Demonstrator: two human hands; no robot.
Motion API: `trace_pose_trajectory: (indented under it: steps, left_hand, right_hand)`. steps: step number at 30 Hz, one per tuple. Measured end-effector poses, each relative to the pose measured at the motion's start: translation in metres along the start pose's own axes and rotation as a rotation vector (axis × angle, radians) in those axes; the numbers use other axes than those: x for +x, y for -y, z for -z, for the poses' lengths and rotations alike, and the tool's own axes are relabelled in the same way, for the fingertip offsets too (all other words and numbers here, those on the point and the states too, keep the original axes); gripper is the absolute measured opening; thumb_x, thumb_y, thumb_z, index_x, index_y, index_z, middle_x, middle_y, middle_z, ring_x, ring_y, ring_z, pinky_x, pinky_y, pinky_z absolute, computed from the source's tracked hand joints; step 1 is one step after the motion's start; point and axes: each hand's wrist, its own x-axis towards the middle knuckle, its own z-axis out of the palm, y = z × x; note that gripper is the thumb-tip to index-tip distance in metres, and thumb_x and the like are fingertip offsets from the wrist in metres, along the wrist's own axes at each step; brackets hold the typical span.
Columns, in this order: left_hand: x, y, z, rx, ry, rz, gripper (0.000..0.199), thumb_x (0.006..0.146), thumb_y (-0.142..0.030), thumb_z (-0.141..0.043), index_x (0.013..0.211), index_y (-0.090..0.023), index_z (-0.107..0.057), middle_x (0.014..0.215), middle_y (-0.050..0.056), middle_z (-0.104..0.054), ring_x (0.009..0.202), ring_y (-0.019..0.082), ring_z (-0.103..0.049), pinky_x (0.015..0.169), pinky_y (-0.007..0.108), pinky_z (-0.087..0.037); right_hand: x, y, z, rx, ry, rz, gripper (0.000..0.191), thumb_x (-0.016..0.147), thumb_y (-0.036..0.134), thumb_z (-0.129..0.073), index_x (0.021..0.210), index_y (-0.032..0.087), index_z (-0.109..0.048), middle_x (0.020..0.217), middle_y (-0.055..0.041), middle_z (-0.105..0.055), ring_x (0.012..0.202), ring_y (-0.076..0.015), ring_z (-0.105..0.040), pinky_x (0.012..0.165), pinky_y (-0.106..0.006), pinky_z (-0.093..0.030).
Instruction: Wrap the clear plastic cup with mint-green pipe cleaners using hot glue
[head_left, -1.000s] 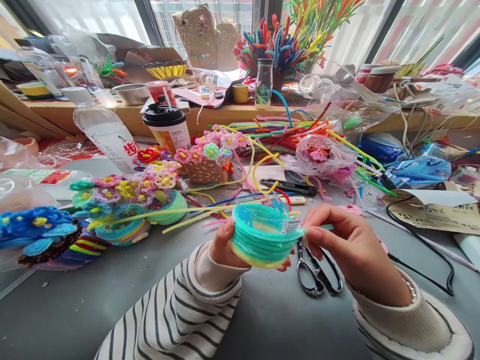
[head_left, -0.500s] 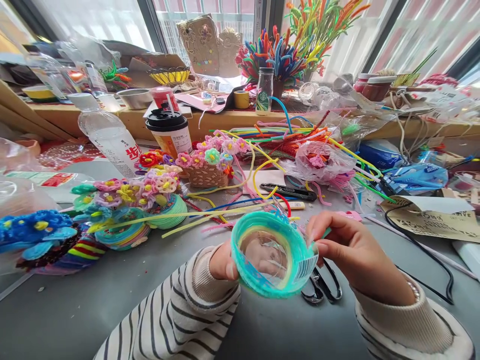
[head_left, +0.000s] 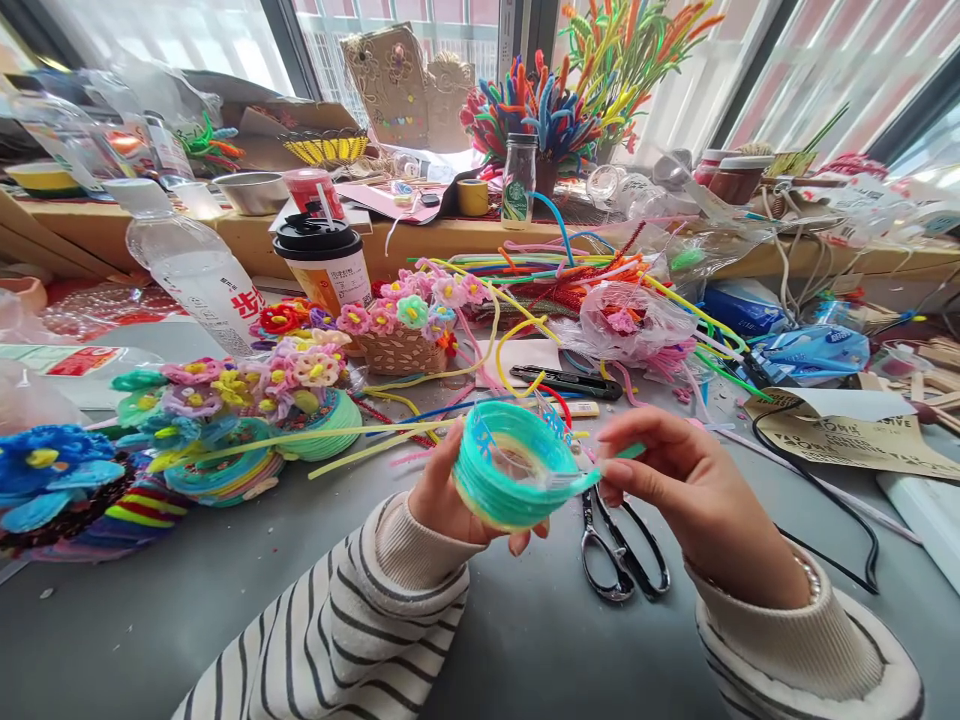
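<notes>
My left hand [head_left: 441, 490] is wrapped round a clear plastic cup [head_left: 510, 475] whose wall is wound with teal and pale yellow pipe cleaner. The cup is tilted, its opening partly facing me. Between thumb and fingers, my right hand [head_left: 660, 470] pinches the loose end of the teal pipe cleaner [head_left: 592, 480], which leads off the cup's right side. Blue print shows on the bare plastic near the rim. Below the right hand, a pair of black-handled scissors [head_left: 622, 560] lies on the grey table, its blades partly hidden by the cup.
Wrapped pots of pipe-cleaner flowers [head_left: 225, 400] stand at the left, by a water bottle [head_left: 199, 265] and a coffee cup [head_left: 322, 265]. A black utility knife [head_left: 566, 381] lies behind the cup. Loose pipe cleaners [head_left: 540, 260] pile up farther back; a black cable [head_left: 817, 470] curves at the right.
The cup has turned more upright, showing its wound side. My right hand has drawn the teal end slightly away from the cup. More of the scissors shows now.
</notes>
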Motion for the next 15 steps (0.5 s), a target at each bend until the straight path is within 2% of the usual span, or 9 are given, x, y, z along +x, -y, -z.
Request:
trace_pose_trajectory:
  steps: [4,8,11,15]
  left_hand:
    - [0.002,0.003,0.011,-0.088,0.062,0.086,0.071,0.072,-0.067,-0.04,0.108,-0.008,-0.055,0.087,0.014,-0.068,0.059,0.019,-0.066,0.048,0.023,-0.047]
    - [0.002,0.003,0.015,-0.128,0.124,0.184,0.082,0.071,-0.072,-0.034,0.107,-0.002,-0.055,0.08,0.014,-0.069,0.064,0.02,-0.067,0.052,0.023,-0.048]
    - [0.002,0.002,0.014,-0.164,0.091,0.219,0.081,0.069,-0.071,-0.04,0.105,0.0,-0.056,0.082,0.015,-0.069,0.066,0.02,-0.067,0.054,0.024,-0.05]
    - [0.002,0.0,0.015,-0.188,0.032,0.3,0.081,0.067,-0.071,-0.042,0.102,0.0,-0.059,0.083,0.016,-0.07,0.064,0.019,-0.067,0.053,0.025,-0.051]
  right_hand:
    - [0.001,0.003,-0.003,-0.047,0.018,0.009,0.027,0.073,0.019,-0.065,0.098,0.025,-0.06,0.064,0.0037,-0.061,0.053,-0.0062,-0.056,0.049,-0.016,-0.048]
    - [0.001,0.003,-0.004,-0.124,0.058,0.006,0.029,0.074,0.019,-0.064,0.102,0.027,-0.061,0.065,0.0037,-0.061,0.052,-0.0047,-0.052,0.048,-0.015,-0.044]
    - [0.001,0.003,-0.003,-0.192,0.078,-0.001,0.029,0.075,0.02,-0.063,0.102,0.029,-0.063,0.065,0.0037,-0.061,0.053,-0.0042,-0.05,0.048,-0.014,-0.042]
    - [0.0,0.003,-0.003,-0.255,0.055,0.011,0.02,0.074,0.023,-0.065,0.093,0.027,-0.067,0.066,0.0029,-0.062,0.056,-0.0047,-0.051,0.05,-0.014,-0.043]
